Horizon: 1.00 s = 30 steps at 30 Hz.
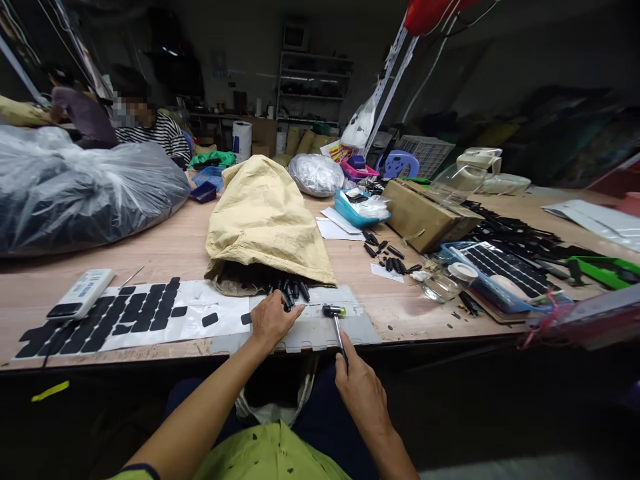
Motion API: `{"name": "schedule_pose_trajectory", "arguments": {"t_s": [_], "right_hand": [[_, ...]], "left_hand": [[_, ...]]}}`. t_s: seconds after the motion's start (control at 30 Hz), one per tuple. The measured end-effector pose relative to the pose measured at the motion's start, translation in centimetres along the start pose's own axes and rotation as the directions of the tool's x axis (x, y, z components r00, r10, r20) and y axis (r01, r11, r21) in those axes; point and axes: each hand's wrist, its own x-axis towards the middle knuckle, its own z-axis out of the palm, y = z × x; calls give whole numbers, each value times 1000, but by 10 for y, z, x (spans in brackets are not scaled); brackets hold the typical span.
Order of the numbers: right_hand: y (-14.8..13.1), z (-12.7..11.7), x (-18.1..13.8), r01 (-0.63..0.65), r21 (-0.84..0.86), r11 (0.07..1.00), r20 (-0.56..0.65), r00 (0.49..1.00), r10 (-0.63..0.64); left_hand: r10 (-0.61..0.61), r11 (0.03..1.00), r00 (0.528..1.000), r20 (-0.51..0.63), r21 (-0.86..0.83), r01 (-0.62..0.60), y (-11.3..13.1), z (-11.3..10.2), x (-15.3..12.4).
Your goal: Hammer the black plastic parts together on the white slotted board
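Note:
My left hand (270, 320) rests on the grey mat (320, 330) at the table's front edge, fingers pinched on a small black part (287, 305) just outside the mouth of the yellow sack (265, 220). More black parts (295, 290) spill from that sack. My right hand (361, 390) is below the table edge and grips the handle of a small hammer (336, 320). Its black and yellow head lies on the mat, right of my left hand.
A white sheet of black pads (125, 313) and a remote control (83, 293) lie at the left. A big clear bag (75, 187) fills the far left, with two people behind it. A cardboard box (420, 213), loose black parts (390, 253) and solar panels (505, 267) are at the right.

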Motion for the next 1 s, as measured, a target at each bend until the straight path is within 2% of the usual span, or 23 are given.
{"name": "schedule_pose_trajectory", "arguments": {"t_s": [0.13,0.33,0.43,0.53,0.63,0.73,0.87,1.0], "right_hand": [[2,2,1,15,-7,1000,-13,1000,-15],[1,3,3,3,-4,1000,0,1000,-3],[0,4,1,-1,19,1000,-1,1000,1],[2,7,0,3,98,995,-12,1000,-2],[7,10,2,4,212,977,-36,999,4],[11,12,4,62,382,922,-74,997,-37],[7,11,-2,187,605,774,-120,982,-144],[-13,10,-16,211,712,670,-56,968,-245]], "left_hand": [[-16,990,997,73,143,6,1,1,14],[-47,993,987,152,110,31,-31,-20,-8],[67,997,983,169,28,-73,-46,-25,-22],[211,977,972,104,-8,-212,-52,-19,-28],[264,964,961,77,-10,-264,-50,-11,-23],[261,965,958,119,-37,-259,-45,-7,-14],[225,973,963,149,-90,-214,-42,-5,-6],[183,977,975,123,-134,-167,-43,-2,-5]]}}
